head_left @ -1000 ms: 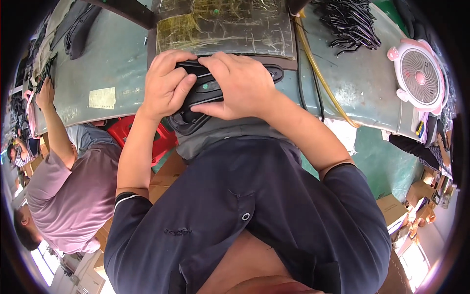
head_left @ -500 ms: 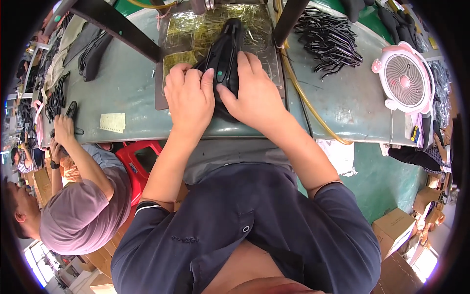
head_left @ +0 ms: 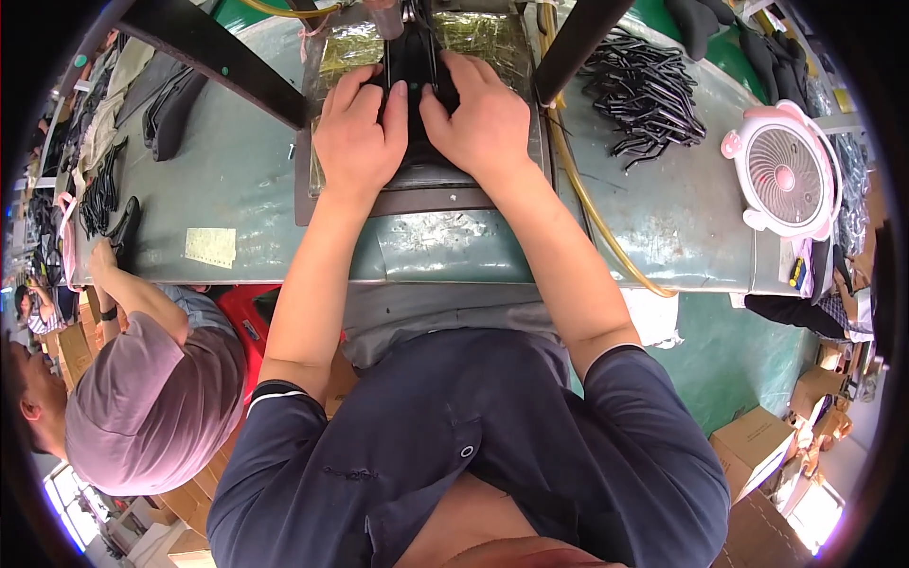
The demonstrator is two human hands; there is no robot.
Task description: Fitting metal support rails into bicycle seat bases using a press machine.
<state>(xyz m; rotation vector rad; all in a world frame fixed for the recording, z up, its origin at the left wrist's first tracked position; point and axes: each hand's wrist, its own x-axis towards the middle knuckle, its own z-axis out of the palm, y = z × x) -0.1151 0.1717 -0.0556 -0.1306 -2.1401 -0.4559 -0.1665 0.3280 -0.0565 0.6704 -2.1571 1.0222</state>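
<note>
Across the workroom, a worn grey-green bench with a smooth top [head_left: 454, 248] is spanning the head view, and we are seeing a flat pad wrapped in clear and yellowish film [head_left: 483, 38] lying on it between dark metal frame legs. Over this pad we are finding an elongated black moulded piece [head_left: 414, 109], its far end pointing toward the top edge. The person's bare left grip [head_left: 363, 133] is clasping its left side, and the bare right grip [head_left: 483, 118] is clasping its right side, both thumbs lying along the top. To the right, we are noticing a translucent yellow hose [head_left: 576, 194], a heap of thin bent black rods [head_left: 644, 95] and a round pink-and-white fan [head_left: 784, 177]. To the left, a cream rectangular sheet [head_left: 210, 247] is lying near a co-worker in a mauve shirt [head_left: 151, 407].
</note>
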